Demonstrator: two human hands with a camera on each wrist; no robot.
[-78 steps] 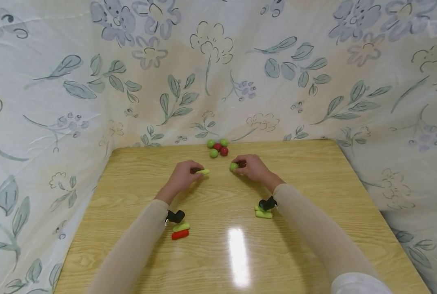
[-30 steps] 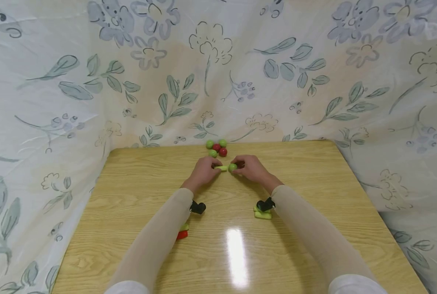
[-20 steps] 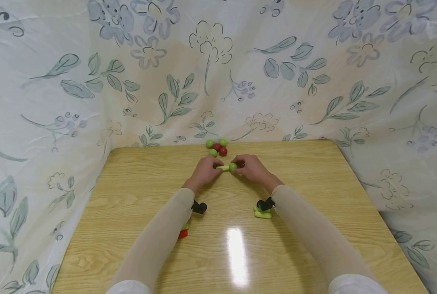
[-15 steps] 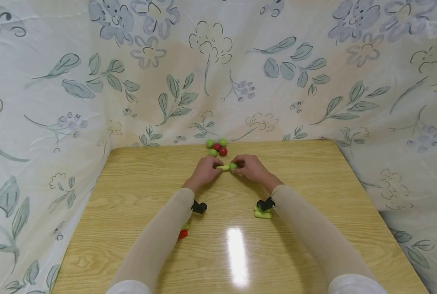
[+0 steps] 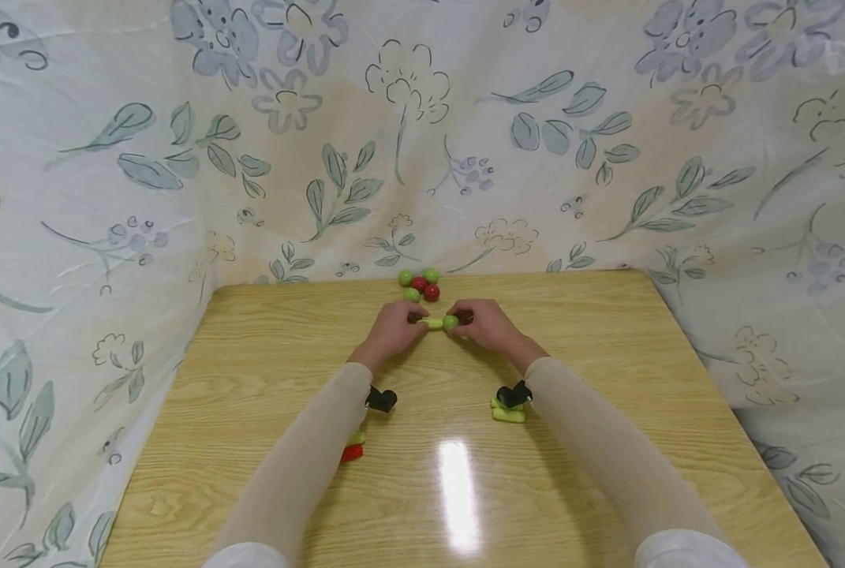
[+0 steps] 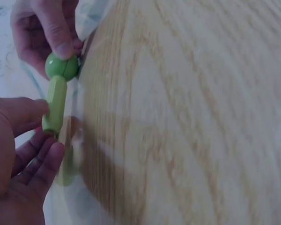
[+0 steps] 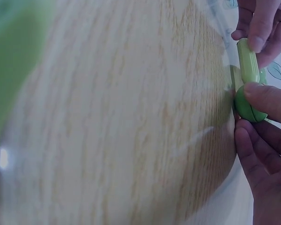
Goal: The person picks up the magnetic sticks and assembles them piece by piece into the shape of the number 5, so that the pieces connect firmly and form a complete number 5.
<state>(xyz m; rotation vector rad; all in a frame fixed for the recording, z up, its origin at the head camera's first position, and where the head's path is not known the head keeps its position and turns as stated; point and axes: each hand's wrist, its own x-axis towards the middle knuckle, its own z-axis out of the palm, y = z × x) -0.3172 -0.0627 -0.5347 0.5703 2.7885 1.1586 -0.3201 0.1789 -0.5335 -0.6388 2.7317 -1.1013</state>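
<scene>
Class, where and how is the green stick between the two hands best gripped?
Pinch the stick across its long sides near the left end, coming from the left, as the left hand does. It is slim and straight, and its right end meets the ball held by the right hand, so the left end is likely the better grip.

A pale green, ridged stick [image 6: 57,101] is held crosswise towards the far side of the surface [image 5: 422,371], and right at its tip a rounder shape is met: a glossy, seamed green ball [image 6: 56,67], pinched firmly in line.
</scene>
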